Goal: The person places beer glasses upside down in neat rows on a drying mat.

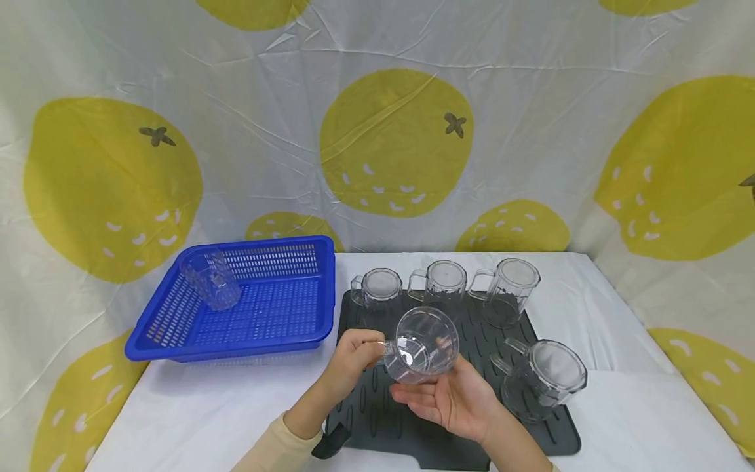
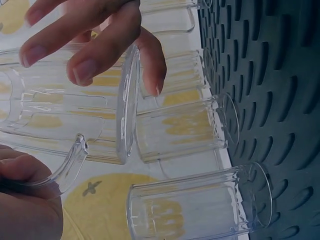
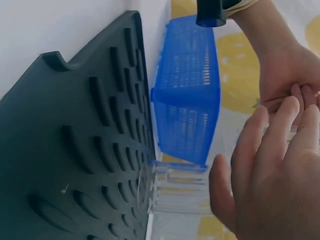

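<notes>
A clear glass mug (image 1: 426,347) is held above the dark drying mat (image 1: 377,419). My left hand (image 1: 352,360) grips it by the handle, which shows in the left wrist view as a clear curved handle (image 2: 70,167). Against the mug's lower right side, my right hand (image 1: 454,400) rests with its fingers extended and parted. The thumb shows through the glass. In the right wrist view the right hand (image 3: 280,175) covers most of this mug.
Several more glass mugs stand on the mat, among them a back-left mug (image 1: 382,285) and a right-hand mug (image 1: 554,367). A blue basket (image 1: 236,351) at left holds another glass mug (image 1: 213,282). A black object (image 1: 332,441) lies by the left forearm.
</notes>
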{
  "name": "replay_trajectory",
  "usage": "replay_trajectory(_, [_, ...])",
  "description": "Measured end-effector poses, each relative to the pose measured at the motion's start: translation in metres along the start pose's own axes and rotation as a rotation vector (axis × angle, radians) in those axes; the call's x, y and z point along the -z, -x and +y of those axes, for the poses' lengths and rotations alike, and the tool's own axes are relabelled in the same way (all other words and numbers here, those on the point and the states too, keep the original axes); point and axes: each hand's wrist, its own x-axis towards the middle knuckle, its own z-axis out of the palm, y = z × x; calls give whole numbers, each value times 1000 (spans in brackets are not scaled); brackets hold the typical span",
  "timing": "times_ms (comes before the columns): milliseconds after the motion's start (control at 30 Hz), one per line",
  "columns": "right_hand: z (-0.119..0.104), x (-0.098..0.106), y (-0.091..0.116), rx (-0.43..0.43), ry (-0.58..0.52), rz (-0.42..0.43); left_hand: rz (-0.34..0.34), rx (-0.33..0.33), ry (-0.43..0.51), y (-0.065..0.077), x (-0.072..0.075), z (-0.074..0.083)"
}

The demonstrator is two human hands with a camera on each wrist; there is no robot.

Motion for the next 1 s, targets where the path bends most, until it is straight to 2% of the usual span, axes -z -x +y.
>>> replay_trajectory(233, [1, -3, 1, 24, -66, -59, -169, -97, -62, 5, 0, -11])
replay_trajectory(300, [0, -6, 1, 37, -78, -34, -207, -131, -80, 5, -2, -9])
replay_trajectory(400, [-1, -9, 0, 57, -89, 48, -250, -189, -95, 3, -4, -3])
replay_trajectory(500, [-2, -11, 0, 66, -93, 108, -273, -240, -125, 1, -5, 1])
replay_trajectory(667, [-3, -14, 0, 56, -103, 153, -296, -291, -189, 3, 1, -10])
replay_trajectory(733, [-4, -15, 0, 50, -90, 188, -280, -290, -207, 4, 4, -14])
replay_trajectory(800, [-5, -16, 1, 45, -64, 220, -226, -279, -226, 4, 7, -16])
replay_trajectory(900, [-8, -18, 5, 50, 5, 235, -101, -249, -231, 5, 9, -13])
replay_trajectory(1000, [-12, -19, 9, 61, 86, 213, 41, -173, -190, 7, 11, -9])
